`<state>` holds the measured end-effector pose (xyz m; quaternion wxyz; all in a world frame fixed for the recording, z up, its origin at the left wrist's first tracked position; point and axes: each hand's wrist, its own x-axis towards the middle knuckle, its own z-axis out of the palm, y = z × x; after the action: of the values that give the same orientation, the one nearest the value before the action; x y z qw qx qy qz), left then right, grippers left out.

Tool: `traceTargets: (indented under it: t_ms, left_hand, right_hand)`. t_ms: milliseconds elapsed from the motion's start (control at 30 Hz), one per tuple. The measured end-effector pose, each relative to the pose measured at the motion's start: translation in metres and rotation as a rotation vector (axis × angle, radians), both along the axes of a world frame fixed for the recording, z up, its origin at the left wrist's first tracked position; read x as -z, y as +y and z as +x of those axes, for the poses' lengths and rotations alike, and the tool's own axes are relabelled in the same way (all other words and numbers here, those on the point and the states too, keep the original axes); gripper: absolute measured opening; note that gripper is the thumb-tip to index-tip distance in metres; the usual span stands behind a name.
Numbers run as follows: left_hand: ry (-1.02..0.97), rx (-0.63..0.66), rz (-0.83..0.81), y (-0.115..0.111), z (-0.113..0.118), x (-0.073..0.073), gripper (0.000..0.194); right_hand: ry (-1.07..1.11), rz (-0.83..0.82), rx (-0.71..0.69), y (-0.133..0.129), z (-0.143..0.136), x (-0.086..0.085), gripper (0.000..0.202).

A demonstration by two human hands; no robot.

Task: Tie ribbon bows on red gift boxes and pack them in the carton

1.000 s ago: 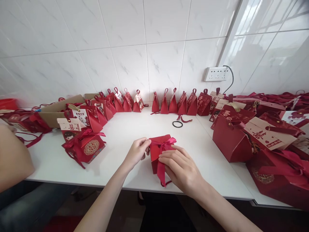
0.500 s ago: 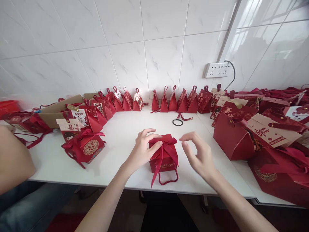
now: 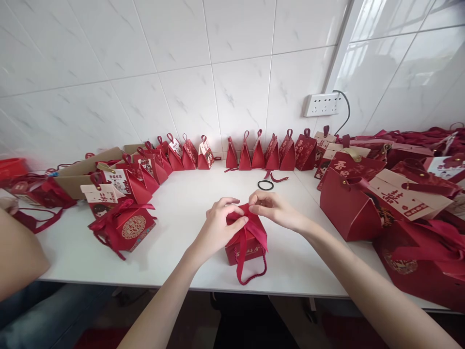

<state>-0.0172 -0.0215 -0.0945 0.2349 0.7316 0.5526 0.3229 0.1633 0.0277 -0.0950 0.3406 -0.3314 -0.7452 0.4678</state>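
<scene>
In front of me a red gift box (image 3: 232, 253) stands near the table's front edge, with a twisted cord handle (image 3: 254, 278) drooping over its near side. A red ribbon (image 3: 260, 234) is tied in a bow across its top. My left hand (image 3: 224, 224) is closed on the ribbon at the left of the bow, thumb towards the fingers. From the right, my right hand (image 3: 271, 208) pinches the ribbon near the back of the box top. The fingertips partly cover the bow's knot.
Another bow-tied box (image 3: 132, 227) sits to the left, by a co-worker's arm (image 3: 22, 242). Several small peaked boxes (image 3: 245, 155) line the wall. A black ring (image 3: 265, 185) and a strap (image 3: 279, 179) lie behind my hands. Larger boxes (image 3: 348, 203) crowd the right.
My right hand has moved left, from beside the box onto the ribbon, and its fingers have closed. The ribbon tail in front has shifted, and the view has turned slightly.
</scene>
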Motion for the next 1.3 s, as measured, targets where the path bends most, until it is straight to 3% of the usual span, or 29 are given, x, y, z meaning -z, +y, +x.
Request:
traceTargets:
  t_ms: [133, 333, 633, 933, 1133, 1300]
  left_hand:
    - [-0.028, -0.014, -0.016, -0.001, -0.001, 0.002, 0.013]
    - [-0.073, -0.011, -0.030, 0.000, 0.000, 0.004, 0.014]
    - [-0.084, -0.006, -0.043, 0.002, -0.001, 0.007, 0.015]
    - [-0.116, -0.007, -0.028, 0.002, -0.002, 0.009, 0.014]
    - [-0.148, -0.003, -0.054, 0.003, -0.004, 0.010, 0.016]
    - [-0.180, 0.015, -0.091, 0.003, -0.004, 0.010, 0.017]
  right_hand:
    - [0.110, -0.195, -0.026, 0.002, -0.008, -0.002, 0.016]
    - [0.348, -0.332, -0.016, 0.004, -0.015, 0.013, 0.019]
    - [-0.012, 0.018, -0.033, -0.002, -0.007, 0.012, 0.025]
    - [0.150, -0.132, 0.004, 0.003, -0.014, 0.023, 0.043]
    - [0.110, -0.043, -0.194, 0.004, 0.001, 0.017, 0.030]
    - [0.183, -0.089, -0.148, 0.005, 0.000, 0.021, 0.025]
